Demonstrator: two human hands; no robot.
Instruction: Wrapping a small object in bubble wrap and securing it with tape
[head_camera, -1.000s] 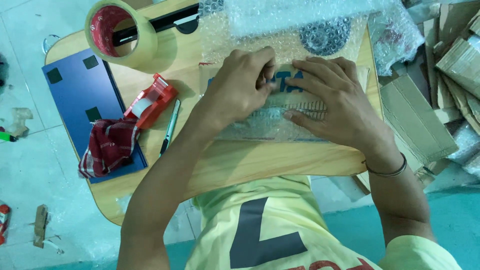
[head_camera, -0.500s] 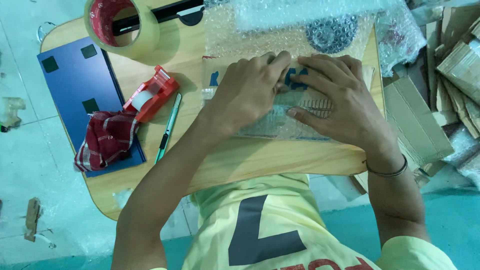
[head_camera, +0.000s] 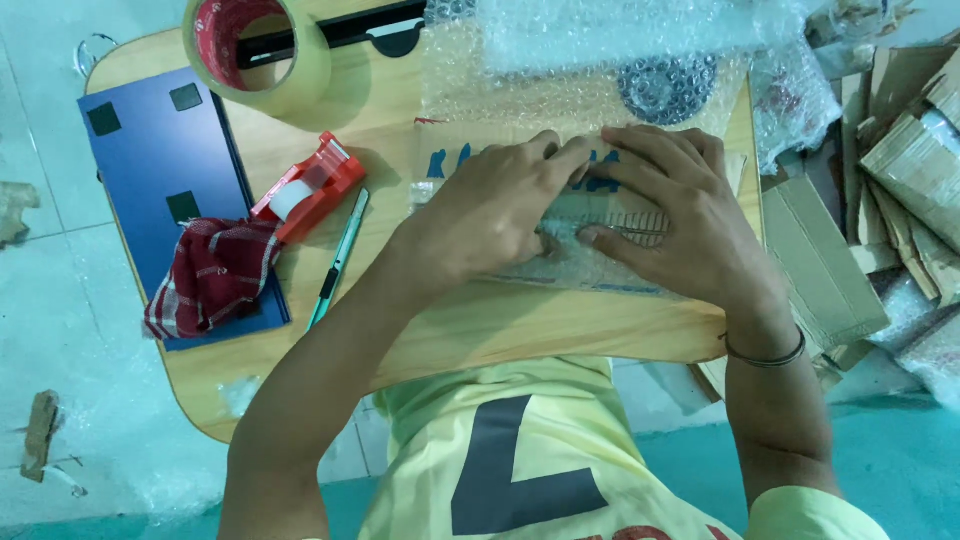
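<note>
- Wooden bench (head_camera: 480, 330) is sitting over a pale tiled floor, with cardboard scraps (head_camera: 880, 200) piling up off to the side of the parcel.
- Both hands are pressing flat on a bubble-wrapped parcel (head_camera: 560, 265) in the middle of the bench. Left hand (head_camera: 490, 215) is spread open with its fingers pushing along the top edge of the parcel; it's not gripping anything, just bearing down.
- Right hand (head_camera: 690, 220) is also open and flat, thumb tucked toward the left hand, holding the wrap down.
- Compared with a second ago, the hands are sitting a touch closer together and the left fingers are reaching further over the blue printing on the parcel, so the wrap looks like it's getting smoothed and held tight. My guess only.
- Nothing beside the parcel has budged: the red tape dispenser (head_camera: 310, 185) and the green utility knife (head_camera: 338, 262) are lying just left of it, untouched.
- Farther left of the parcel, a red checked cloth (head_camera: 210, 275) is resting on a blue board (head_camera: 150, 170).
- Big tape roll (head_camera: 255, 50) is standing up-left of the parcel, and loose bubble wrap (head_camera: 600, 40) is bunching right behind it.
</note>
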